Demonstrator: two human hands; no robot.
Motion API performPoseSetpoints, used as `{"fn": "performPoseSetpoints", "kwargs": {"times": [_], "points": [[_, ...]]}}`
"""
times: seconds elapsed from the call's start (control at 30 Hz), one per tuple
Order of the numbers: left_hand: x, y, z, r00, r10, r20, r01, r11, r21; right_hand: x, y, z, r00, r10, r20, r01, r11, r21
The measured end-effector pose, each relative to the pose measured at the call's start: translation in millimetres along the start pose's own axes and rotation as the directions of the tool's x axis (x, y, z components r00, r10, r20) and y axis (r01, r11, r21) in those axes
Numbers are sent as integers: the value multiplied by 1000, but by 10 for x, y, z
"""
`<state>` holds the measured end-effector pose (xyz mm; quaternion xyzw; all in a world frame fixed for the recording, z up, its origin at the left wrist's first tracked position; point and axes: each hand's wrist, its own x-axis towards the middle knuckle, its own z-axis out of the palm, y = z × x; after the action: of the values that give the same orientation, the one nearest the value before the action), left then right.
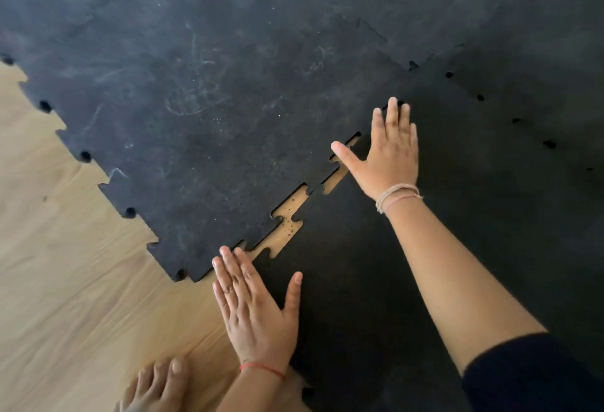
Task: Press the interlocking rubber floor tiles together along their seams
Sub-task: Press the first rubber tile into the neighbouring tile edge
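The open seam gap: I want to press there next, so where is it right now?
In the head view, the open seam gap runs diagonally at centre between the scuffed tile and the darker tile, from the left hand to the right hand.

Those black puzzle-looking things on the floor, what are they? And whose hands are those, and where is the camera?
The camera sits on a person's head and looks down, so you see their own arms. The black pieces are rubber floor tiles with puzzle-shaped edges. A big scuffed tile lies on the wooden floor. A darker tile lies next to it. Between them is a seam that is not closed yet: wood shows through the gap. The left hand lies flat at the near end of the seam, and the right hand lies flat on the darker tile at the far end. Neither hand holds anything. A bare foot is at the bottom.
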<state>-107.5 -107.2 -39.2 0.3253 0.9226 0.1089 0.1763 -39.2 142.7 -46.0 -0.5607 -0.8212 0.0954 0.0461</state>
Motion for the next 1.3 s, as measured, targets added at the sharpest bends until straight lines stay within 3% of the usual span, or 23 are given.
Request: {"fn": "performPoseSetpoints", "kwargs": {"times": [0.13, 0.4, 0.7, 0.8, 0.97, 1.17, 1.3], "points": [[-15, -76, -6, 1000, -8, -1, 8, 1000, -7, -317, -9, 92, 998, 7, -55, -8, 1000, -23], [4, -91, 24, 997, 7, -81, -11, 999, -45, 47, 67, -42, 999, -25, -49, 28, 997, 65], [13, -181, 50, 982, 47, -181, -68, 992, -111, -13, 26, -146, 943, -66, -327, 153, 957, 248], [150, -161, 11, 966, 93, -243, -128, 983, -130, 75, 7, -136, 921, -80, -381, 182, 954, 240], [402, -50, -73, 984, 120, -133, -115, 992, 42, 273, -29, 12, 978, -19, -209, 65, 974, 215], [104, 113, -13, 941, 334, 60, -339, 925, 170, 274, -6, 50, 980, -32, -198, 74, 975, 209], [49, 134, 60, 931, 352, 99, -365, 912, 187, 287, 16, 40, 984, -41, -172, 73, 981, 182]]}}
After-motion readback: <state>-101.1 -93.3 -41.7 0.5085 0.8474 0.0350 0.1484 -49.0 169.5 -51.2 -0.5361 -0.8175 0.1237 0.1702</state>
